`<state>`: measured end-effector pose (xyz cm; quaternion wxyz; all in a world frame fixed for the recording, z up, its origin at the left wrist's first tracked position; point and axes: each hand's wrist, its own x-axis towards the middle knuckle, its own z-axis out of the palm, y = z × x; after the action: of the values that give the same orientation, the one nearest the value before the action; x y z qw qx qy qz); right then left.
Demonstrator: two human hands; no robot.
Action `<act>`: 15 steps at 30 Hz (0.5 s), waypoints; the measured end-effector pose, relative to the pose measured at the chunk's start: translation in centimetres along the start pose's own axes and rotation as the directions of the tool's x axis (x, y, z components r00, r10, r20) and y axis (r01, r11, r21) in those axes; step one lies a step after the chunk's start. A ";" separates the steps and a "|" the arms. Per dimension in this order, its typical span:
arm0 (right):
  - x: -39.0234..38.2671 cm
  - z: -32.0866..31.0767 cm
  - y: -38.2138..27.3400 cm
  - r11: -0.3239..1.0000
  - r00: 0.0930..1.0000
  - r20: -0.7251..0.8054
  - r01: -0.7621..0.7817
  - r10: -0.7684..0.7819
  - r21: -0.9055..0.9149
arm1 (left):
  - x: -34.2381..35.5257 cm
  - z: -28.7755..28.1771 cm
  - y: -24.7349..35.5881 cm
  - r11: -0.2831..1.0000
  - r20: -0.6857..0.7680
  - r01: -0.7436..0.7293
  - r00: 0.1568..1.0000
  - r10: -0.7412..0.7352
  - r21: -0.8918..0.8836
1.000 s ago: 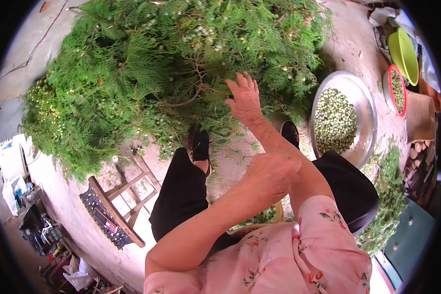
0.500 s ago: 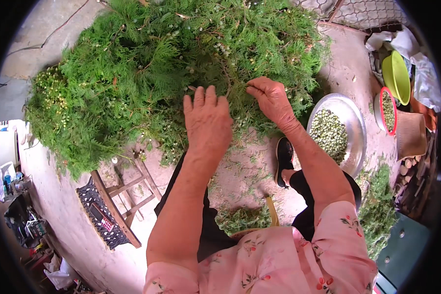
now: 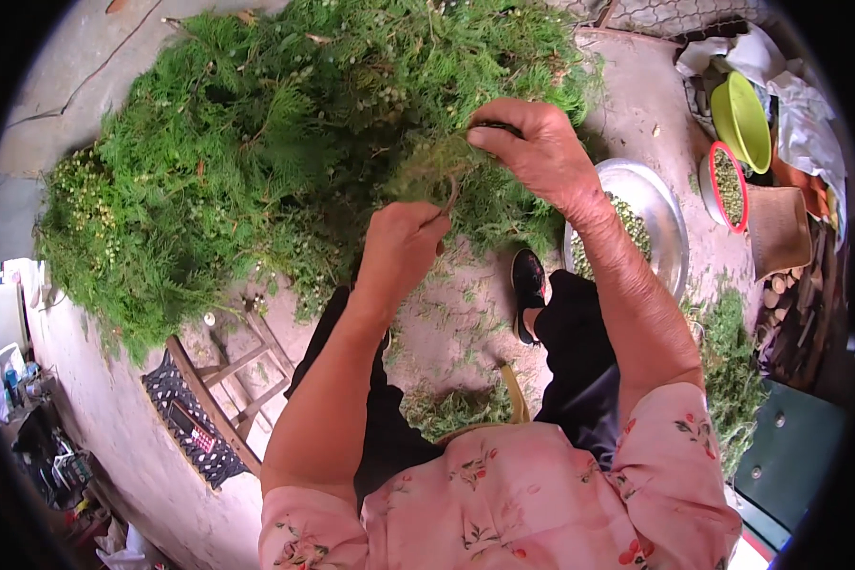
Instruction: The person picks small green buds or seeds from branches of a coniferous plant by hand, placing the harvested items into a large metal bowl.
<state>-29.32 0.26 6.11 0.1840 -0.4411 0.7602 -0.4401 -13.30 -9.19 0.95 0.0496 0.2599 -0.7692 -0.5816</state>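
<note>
A big heap of cut green conifer branches (image 3: 285,142), with small pale green cones among the leaves, lies in front of me. Over its near side my left hand (image 3: 401,252) is closed round the bare brown stem of a conifer sprig (image 3: 434,163). The sprig's feathery end is blurred and reaches up toward my right hand (image 3: 541,152). Thumb and fingers of that hand are pinched together at the leafy end; what exactly lies between the fingertips is partly hidden.
To the right, below my right wrist, a metal basin (image 3: 673,228) holds pale green cones. Beyond it stand a red-rimmed bowl (image 3: 716,157) with more cones and a yellow-green basin (image 3: 743,123). A wooden stool (image 3: 204,399) with a phone (image 3: 192,425) on its woven seat stands left.
My left hand has drawn back toward me and closed on the sprig's stem. My right hand has risen slightly and stays pinched. The view has shifted a little.
</note>
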 end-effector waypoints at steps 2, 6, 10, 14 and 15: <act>-0.5 -0.9 0.0 0.997 0.997 -0.050 -0.058 0.060 0.043 | -0.4 0.8 0.6 0.999 -0.026 0.039 0.999 -0.040 -0.032; -1.9 -1.6 1.6 0.464 0.950 -0.020 -0.134 0.312 0.875 | -0.8 1.7 1.3 0.978 0.010 0.100 0.995 -0.100 -0.182; -1.9 -1.6 2.1 0.427 0.910 -0.114 -0.075 0.399 0.901 | -1.4 2.6 2.4 0.991 -0.044 -0.009 0.999 0.003 -0.134; -2.4 -0.7 0.9 0.652 0.887 -0.047 -0.301 0.459 0.696 | -1.9 3.9 2.4 0.875 -0.116 -0.304 0.922 0.370 0.376; -2.5 -0.5 0.1 0.788 0.898 0.003 -0.387 0.440 0.479 | -1.8 4.5 2.0 0.777 -0.111 -0.406 0.851 0.513 0.482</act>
<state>-28.38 2.61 6.06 0.3349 -0.1815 0.7180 -0.5825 -14.12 -4.06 1.80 0.2219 0.1343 -0.9089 -0.3266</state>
